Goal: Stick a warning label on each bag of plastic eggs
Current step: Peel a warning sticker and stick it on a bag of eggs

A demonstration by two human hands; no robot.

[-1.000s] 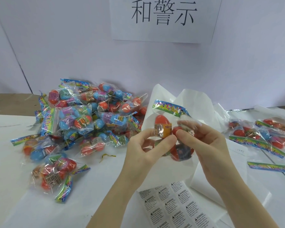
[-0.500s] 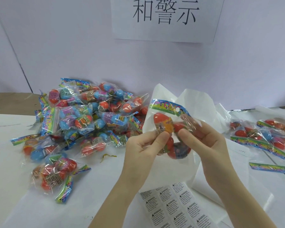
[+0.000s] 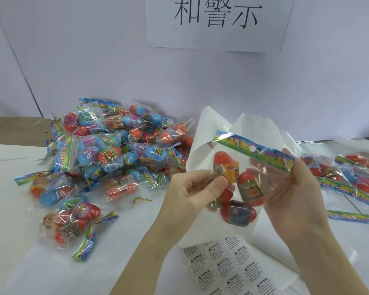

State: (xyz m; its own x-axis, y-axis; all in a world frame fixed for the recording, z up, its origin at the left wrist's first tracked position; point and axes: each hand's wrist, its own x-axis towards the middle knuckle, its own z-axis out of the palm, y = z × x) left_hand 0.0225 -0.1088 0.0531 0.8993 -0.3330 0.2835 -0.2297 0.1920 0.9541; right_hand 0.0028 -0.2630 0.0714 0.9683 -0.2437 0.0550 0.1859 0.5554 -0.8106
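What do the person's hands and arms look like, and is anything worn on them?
Both are bare: the left hand and right hand wear no gloves, rings or watch, and no sleeves cover the visible forearms. Fingernails look short and unpainted.

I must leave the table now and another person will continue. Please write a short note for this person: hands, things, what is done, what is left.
Left hand pinches the left side of the held bag; right hand grips its right side by the colourful header, bag lifted over the white paper.
Warning label sheet lies just below the hands, many labels left.
Big pile of bags on the left, small group of bags on the right; I cannot tell which are labelled.
No label visible on the held bag: peel one, stick it, continue with the rest.
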